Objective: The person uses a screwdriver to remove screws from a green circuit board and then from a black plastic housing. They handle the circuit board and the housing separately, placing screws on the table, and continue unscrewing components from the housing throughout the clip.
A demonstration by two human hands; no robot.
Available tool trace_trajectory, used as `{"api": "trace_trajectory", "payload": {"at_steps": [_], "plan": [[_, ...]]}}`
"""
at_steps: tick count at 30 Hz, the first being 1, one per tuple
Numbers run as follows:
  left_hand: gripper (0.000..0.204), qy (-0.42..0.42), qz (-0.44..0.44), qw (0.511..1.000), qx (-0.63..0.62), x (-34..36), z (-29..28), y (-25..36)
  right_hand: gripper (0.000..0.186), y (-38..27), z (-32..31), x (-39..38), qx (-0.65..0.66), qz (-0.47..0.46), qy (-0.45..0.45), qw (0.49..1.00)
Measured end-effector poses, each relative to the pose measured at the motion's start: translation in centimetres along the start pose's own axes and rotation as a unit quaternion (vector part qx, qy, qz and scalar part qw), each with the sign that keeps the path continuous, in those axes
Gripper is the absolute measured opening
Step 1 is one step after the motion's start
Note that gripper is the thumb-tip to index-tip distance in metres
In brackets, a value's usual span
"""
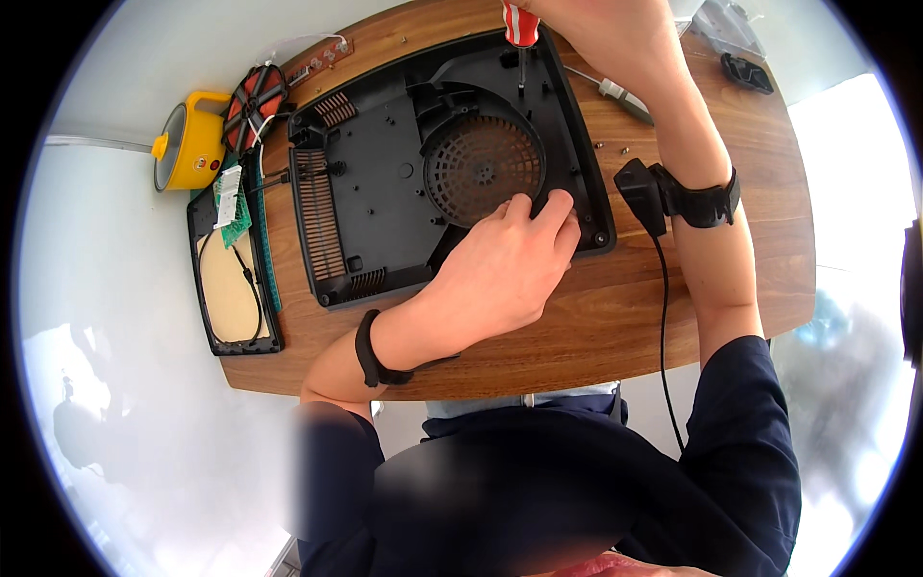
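A black plastic housing [375, 192] with slotted vents and a round, perforated fan grille [461, 173] lies on the wooden table. My right hand [615, 34] grips a screwdriver [521, 24] with a red-and-white handle, its shaft pointing down over the housing's far right part, near the top of the grille. My left hand [510, 264] rests on the housing's near right part, beside the grille, fingers curled and closed; what they hold, if anything, is hidden.
On the wooden table [760, 221] lie a framed panel [231, 303] with circuit board [234, 221], a yellow pot [190, 154], a red-black fan [255, 106], a light tool [623, 99], small screws [599, 147] and a plastic tray [731, 24]. A black cable [663, 317] hangs from my right wrist device [642, 192].
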State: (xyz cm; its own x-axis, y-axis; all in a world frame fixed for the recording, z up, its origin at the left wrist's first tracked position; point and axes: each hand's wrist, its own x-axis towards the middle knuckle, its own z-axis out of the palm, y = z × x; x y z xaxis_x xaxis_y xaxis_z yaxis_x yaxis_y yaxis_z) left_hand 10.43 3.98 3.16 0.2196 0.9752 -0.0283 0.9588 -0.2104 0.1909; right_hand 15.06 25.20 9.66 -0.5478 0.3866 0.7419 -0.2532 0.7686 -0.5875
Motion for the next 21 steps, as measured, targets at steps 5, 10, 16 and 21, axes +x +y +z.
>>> {"api": "trace_trajectory", "payload": {"at_steps": [5, 10, 16, 21], "plan": [[0.045, 0.001, 0.000, 1.000, 0.000, 0.0, 0.1, -0.1, 0.047, -0.3, 0.1, 0.2, 0.036, 0.082, -0.023, 0.996], [0.045, 0.005, 0.003, 1.000, 0.002, 0.0, 0.2, -0.1, 0.045, -0.4, -0.1, 0.2, 0.048, 0.087, -0.039, 0.994], [0.045, 0.012, 0.007, 1.000, 0.010, -0.1, 0.2, -0.1, 0.045, 0.6, -0.7, 0.3, -0.023, 0.040, -0.048, 0.998], [0.045, 0.017, 0.005, 1.000, 0.012, -0.1, 0.5, -0.1, 0.045, 0.3, -2.0, 0.7, -0.083, 0.019, -0.047, 0.995]]}}
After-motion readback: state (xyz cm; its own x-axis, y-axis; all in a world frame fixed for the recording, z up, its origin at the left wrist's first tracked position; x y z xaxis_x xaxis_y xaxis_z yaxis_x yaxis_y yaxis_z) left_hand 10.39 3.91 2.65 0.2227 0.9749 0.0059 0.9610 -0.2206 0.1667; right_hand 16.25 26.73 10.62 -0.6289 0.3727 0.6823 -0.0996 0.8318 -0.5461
